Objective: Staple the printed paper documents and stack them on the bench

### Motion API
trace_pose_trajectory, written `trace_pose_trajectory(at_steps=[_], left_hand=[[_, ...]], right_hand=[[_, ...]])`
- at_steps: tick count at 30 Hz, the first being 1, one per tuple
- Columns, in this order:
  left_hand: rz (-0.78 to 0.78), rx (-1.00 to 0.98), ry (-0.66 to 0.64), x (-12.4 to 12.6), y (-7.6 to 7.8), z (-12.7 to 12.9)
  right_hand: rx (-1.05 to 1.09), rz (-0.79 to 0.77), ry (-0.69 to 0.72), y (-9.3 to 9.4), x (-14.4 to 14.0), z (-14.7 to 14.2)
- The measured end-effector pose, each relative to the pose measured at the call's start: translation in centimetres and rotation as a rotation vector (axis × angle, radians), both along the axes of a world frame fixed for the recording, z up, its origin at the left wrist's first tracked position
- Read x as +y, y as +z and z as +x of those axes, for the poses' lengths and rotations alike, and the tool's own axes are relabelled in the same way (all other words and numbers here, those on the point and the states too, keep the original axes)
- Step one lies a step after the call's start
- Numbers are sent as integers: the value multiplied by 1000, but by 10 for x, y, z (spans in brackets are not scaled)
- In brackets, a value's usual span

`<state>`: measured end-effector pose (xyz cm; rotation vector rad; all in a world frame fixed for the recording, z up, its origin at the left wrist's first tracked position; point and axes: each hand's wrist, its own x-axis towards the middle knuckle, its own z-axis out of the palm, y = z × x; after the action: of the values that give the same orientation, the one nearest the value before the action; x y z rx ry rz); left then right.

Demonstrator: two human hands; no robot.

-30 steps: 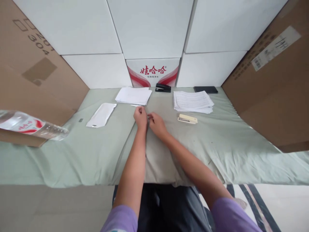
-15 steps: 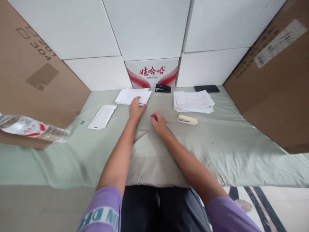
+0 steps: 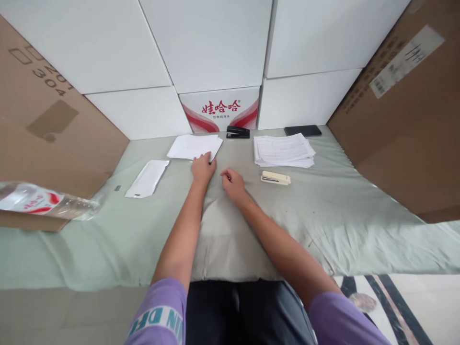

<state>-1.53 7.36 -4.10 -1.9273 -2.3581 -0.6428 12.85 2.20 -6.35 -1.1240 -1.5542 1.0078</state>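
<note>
My left hand [image 3: 201,168] rests at the near right corner of a small stack of blank white sheets [image 3: 192,145], its fingers curled onto the stack's edge. My right hand [image 3: 233,182] lies just to the right on the pale green cloth [image 3: 334,215], fingers loosely curled, with nothing visible in it. A cream stapler [image 3: 275,178] lies a short way right of my right hand. Behind it sits a stack of printed sheets [image 3: 283,150]. A black stapler [image 3: 237,132] stands at the back between the two stacks.
A white sleeve [image 3: 147,178] lies left of the blank sheets. A water bottle [image 3: 43,202] lies on its side at far left. A black phone [image 3: 302,130] is at the back right. Cardboard boxes [image 3: 406,120] flank both sides; white boxes [image 3: 215,43] form the back wall.
My left hand left my right hand, reached forward onto the blank sheets, then drew back slightly to the stack's near corner. My right hand stayed almost still.
</note>
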Motion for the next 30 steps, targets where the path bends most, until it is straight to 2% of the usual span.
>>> trace_pose_trajectory(at_steps=[3,10,22,26,30], left_hand=[[-16,-12,40,-2,6,-2],[-32,23,-9,4,13,-19],[179,-37,-36,8,9,-21],[84,-43,-105,7,7,-16],[-19,22,-85,6,7,-8]], right_hand=[[18,16,4,0,0,0],[9,-2,-3,0,0,0],[-2,-12,-2,9,-5,2],[2,15,1,7,-3,1],[-1,27,6,2,-1,0]])
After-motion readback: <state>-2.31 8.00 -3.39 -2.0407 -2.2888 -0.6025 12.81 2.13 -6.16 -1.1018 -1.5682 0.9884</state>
